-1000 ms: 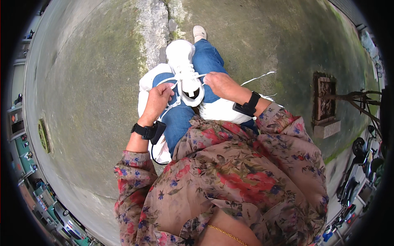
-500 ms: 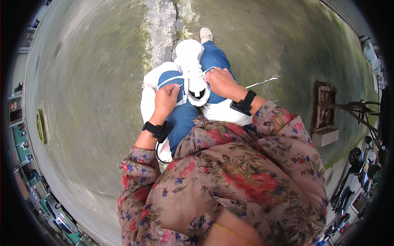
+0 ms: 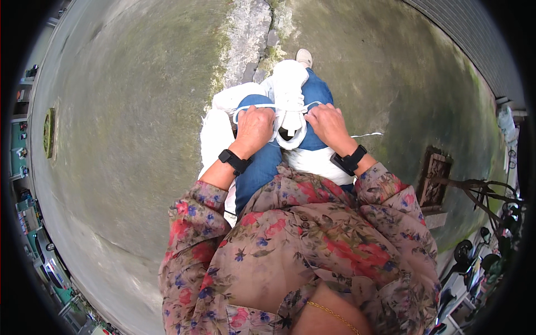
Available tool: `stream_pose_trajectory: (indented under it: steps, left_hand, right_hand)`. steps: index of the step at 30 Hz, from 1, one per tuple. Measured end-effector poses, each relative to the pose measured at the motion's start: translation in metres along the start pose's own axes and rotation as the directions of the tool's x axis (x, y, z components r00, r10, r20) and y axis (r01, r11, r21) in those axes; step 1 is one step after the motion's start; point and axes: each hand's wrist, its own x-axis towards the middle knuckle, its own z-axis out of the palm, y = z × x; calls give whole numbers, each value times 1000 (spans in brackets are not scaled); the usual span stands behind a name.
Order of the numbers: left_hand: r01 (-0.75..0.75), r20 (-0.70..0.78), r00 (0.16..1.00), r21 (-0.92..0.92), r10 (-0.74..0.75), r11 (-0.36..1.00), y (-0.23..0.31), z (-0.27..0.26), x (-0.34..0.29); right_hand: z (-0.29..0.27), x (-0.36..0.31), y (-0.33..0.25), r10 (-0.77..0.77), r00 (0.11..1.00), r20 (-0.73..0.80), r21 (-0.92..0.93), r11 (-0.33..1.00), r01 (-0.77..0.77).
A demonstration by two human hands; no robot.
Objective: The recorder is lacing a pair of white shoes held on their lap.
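Head view, white sneaker, between left fingers and right fingers

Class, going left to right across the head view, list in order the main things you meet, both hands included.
Green oval patch, left hand, white shoe, right hand, reddish-brown square bed.

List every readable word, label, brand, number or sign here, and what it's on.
None legible.
White shoe: no lettering I can make out.
Black wristband on the left wrist: no readable marking.
Parked vehicle at the lower left rim: any markings too small and blurred.
Motorbike at the right rim: likewise too small to read.
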Motion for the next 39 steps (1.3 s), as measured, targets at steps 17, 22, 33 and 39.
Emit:
stream_pose_trajectory:
  steps: [17,22,33,39]
  left_hand:
    - [-243,107,969,233,223,942,11,-4,19]
    - [-58,-114,991,130,74,990,14,-2,6]
    - [-180,-128,967,271,221,945,21,4,7]
    - [-332,122,942,468,312,819,36,-5,17]
  right_hand:
    - [2,2,1,-22,1000,9,31,999,21]
    - [3,-4,0,-49,999,-22,32,998,50]
    - [10,4,5,-93,989,-117,211,971,116]
    - [-1,11,-4,-376,926,43,-191,906,377]
